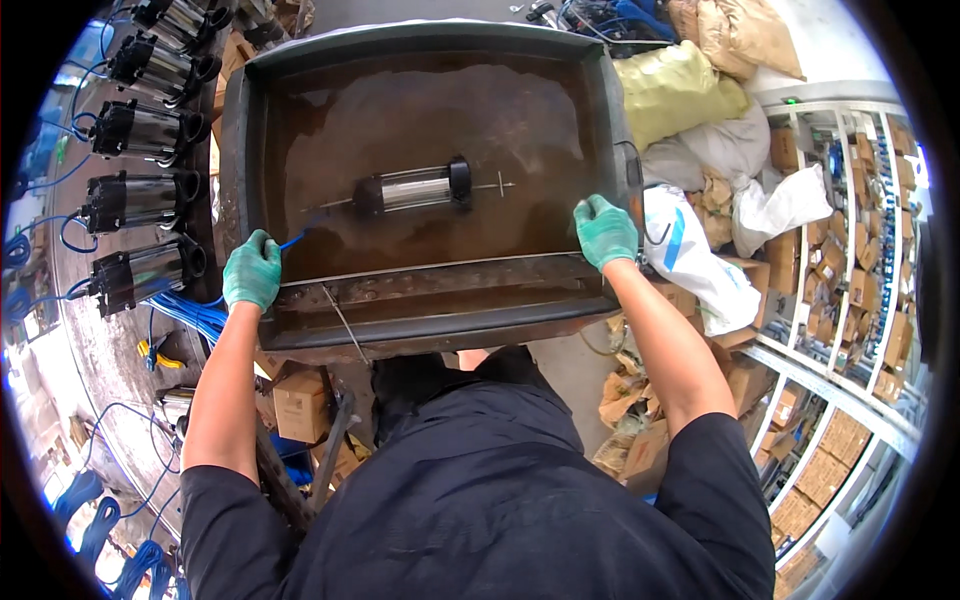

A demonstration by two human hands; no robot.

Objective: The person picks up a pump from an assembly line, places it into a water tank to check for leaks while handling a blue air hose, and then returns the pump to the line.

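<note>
A pump with a shiny steel barrel and black ends (415, 188) lies on its side in the brown water of a dark rectangular tank (430, 38). Thin rods stick out from both ends of it. At the tank's near left side is my left hand (253, 271), in a green glove, its fingers closed. Blue cable (293, 241) comes out by those fingers into the water, and more shows below the hand. My right hand (607, 233), gloved too, is curled at the near right inner wall; whatever it grips is hidden. A narrow ledge (440, 285) spans the tank between my hands.
Several similar pumps (140, 203) line the bench on the left, with blue cables (190, 315) and yellow-handled pliers (158, 352). White sacks (700, 260) and a yellow-green sack (680, 95) lie right of the tank. Shelves of boxes (850, 250) stand farther right. A carton (300, 403) sits below the tank.
</note>
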